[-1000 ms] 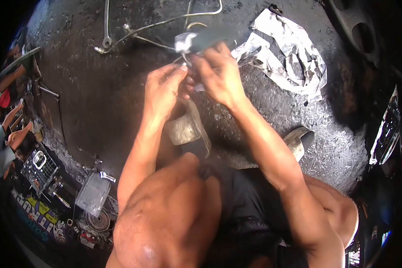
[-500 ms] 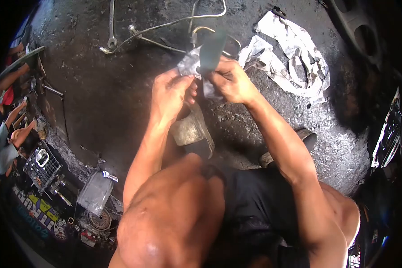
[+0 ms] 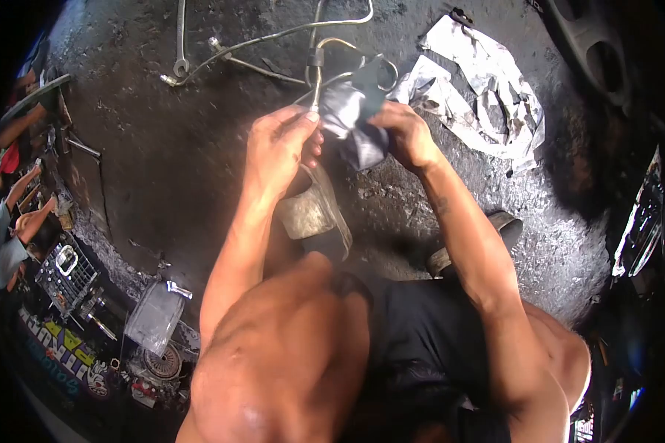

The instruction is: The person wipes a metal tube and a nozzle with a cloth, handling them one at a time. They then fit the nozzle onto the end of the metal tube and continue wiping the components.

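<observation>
My left hand (image 3: 279,148) pinches the near end of a bent metal pipe (image 3: 318,77), thumb on top and fingers curled beneath. The pipe runs away from me and joins thinner curved tubing (image 3: 273,33) lying over the dark floor. Just to the right, my right hand (image 3: 408,133) grips a crumpled grey-white rag (image 3: 363,146), slightly blurred by motion. A dark green blurred patch covers part of the rag and the fingertips. Below my hands, a worn, curved metallic piece (image 3: 310,214) sits by my knee.
A wrench (image 3: 182,44) lies at the upper left. Stained white cloth (image 3: 488,96) is spread on the floor at the right. Another round piece (image 3: 504,229) shows behind my right forearm. Along the left edge are other people (image 3: 11,240) and assorted metal parts (image 3: 66,277).
My right hand has moved right with the rag, away from my left hand. The pipe's near end, covered by the rag before, now shows at my left fingertips.
</observation>
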